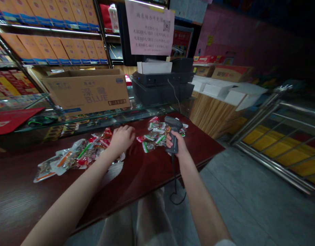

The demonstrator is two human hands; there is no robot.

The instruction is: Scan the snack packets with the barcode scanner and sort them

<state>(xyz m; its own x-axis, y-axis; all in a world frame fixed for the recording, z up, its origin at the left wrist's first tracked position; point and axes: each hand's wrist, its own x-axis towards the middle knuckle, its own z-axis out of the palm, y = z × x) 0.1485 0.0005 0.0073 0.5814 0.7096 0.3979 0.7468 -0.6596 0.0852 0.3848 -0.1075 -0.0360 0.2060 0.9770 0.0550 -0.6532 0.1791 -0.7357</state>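
Note:
A dark grey handheld barcode scanner [173, 123] is gripped by its handle in my right hand [178, 143], with its head over a group of small clear packets [155, 136]. Its black cable drops past the table edge. My left hand [122, 138] hovers at the right end of a larger heap of packets [81, 153], its fingers loosely bent and slightly apart. Nothing shows in that hand, though its palm side is hidden. The packets have green, orange and red parts. Both groups lie on the dark red-brown table [139, 171].
Behind the table, a glass counter holds an open cardboard box [88, 90] and a black machine [162, 89] below a printed pink sheet [150, 29]. Boxed goods fill the shelves [60, 48]. At right are a wood-sided counter [211, 114] and a metal railing [277, 147].

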